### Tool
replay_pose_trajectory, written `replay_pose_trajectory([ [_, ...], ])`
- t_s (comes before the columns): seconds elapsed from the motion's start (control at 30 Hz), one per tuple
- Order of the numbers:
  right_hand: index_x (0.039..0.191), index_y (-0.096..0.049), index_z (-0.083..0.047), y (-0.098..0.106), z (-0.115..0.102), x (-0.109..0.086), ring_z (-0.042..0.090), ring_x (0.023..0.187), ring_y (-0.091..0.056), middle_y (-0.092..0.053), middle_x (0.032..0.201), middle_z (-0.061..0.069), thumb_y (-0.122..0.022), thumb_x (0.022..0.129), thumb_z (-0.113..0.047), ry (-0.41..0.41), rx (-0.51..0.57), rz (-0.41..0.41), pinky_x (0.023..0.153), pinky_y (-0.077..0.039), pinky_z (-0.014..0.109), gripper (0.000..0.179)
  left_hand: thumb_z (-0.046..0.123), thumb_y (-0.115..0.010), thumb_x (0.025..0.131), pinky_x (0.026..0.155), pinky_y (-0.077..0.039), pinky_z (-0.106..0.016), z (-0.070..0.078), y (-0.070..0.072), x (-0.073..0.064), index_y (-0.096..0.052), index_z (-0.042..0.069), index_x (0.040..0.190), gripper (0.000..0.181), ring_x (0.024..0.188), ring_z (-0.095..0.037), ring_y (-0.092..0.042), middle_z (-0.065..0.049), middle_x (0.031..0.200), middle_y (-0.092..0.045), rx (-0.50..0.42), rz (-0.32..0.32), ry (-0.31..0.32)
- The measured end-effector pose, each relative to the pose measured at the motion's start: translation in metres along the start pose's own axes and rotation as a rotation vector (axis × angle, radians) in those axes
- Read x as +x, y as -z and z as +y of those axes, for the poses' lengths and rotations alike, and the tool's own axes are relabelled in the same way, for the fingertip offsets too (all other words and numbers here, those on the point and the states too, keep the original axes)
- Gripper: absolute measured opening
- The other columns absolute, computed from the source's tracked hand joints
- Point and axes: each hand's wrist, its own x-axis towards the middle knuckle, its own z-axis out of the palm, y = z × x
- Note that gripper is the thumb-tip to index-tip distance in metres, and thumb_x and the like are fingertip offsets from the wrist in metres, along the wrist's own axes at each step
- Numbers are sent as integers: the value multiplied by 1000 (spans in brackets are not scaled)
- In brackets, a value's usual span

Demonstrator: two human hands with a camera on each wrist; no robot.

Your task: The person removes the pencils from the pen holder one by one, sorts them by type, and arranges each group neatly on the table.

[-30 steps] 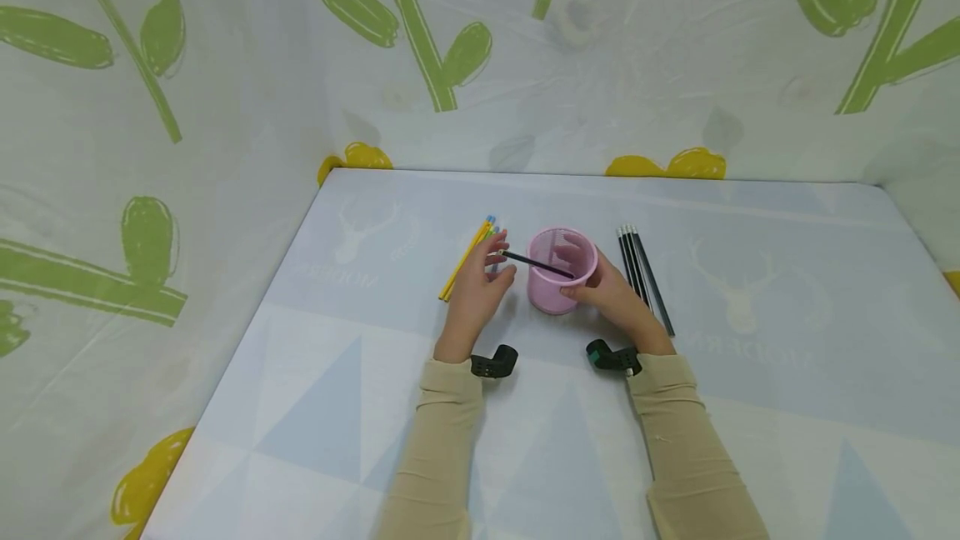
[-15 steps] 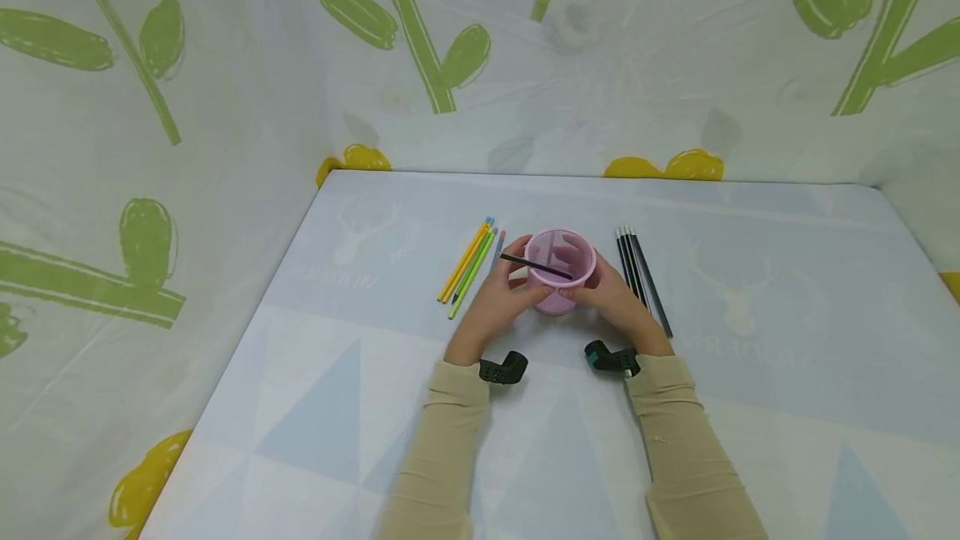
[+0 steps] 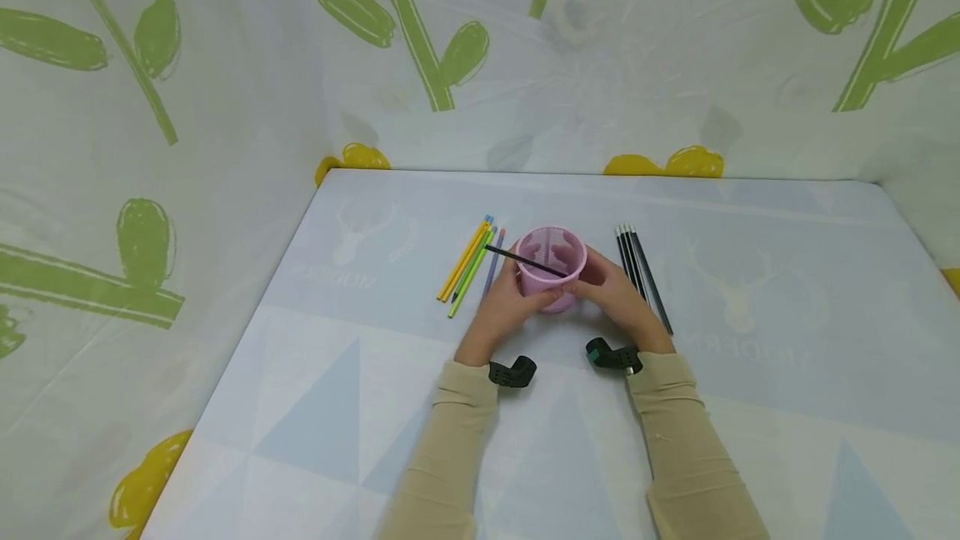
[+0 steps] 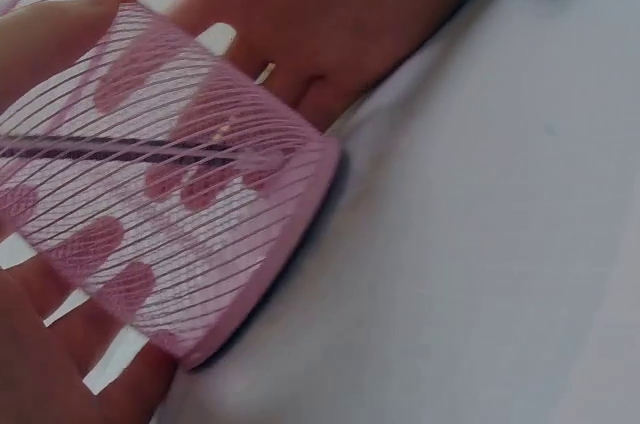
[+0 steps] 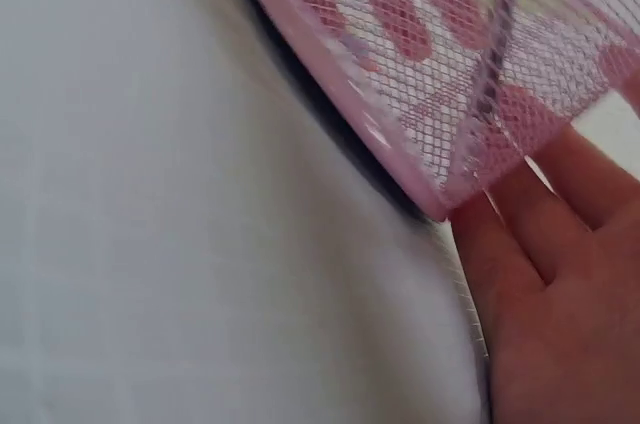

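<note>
A pink mesh pencil cup [image 3: 534, 283] is held between both hands in the middle of the table. The left hand [image 3: 504, 308] grips its left side, with the thumb at the near side. From the right, the right hand [image 3: 619, 302] grips the cup, its fingers wrapped behind the mesh. One black pencil [image 3: 517, 257] leans inside, its upper end sticking out over the left rim. Through the mesh, the left wrist view shows that pencil [image 4: 120, 150] reaching down near the base. Whether the base touches the table cannot be told.
Left of the cup lie yellow pencils [image 3: 462, 261], green pencils [image 3: 472, 263] and a purple-grey pencil [image 3: 492, 263]. Several black pencils [image 3: 651, 277] lie right of it, close to the right forearm. A flower-patterned curtain [image 3: 600, 98] borders the table's far edge.
The left hand has let go of the black pencil's upper end and moved right onto the cup. The cup has since shifted slightly left, with the right hand still holding it.
</note>
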Motion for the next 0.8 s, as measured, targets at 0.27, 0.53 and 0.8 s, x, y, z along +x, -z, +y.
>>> replay_pose_trajectory([
  [0.27, 130, -47, -24, 6, 18, 0, 14, 123, -36, -45, 131, -4, -50, 91, -31, 31, -22, 112, 101, -27, 43, 40, 29, -80, 64, 97, -32, -31, -9, -13, 5, -15, 25, 139, 99, 115, -10, -39, -2, 133, -38, -40, 104, -43],
  [0.53, 124, -52, -16, -1, -1, -1, 19, 112, -48, -53, 122, 4, -46, 93, -20, 136, 25, 330, 93, -39, 34, 32, 39, -79, 62, 96, -34, -32, -11, -16, 3, -21, 29, 136, 94, 113, -9, -40, 3, 129, -41, 11, 122, -55],
  [0.8, 116, -56, -7, -11, -28, 0, 23, 103, -53, -57, 112, 10, -50, 91, -18, 292, 95, 493, 95, -35, 37, 28, 43, -78, 62, 95, -35, -33, -11, -16, 3, -19, 31, 136, 95, 114, -10, -39, 6, 128, -39, 36, 117, -44],
])
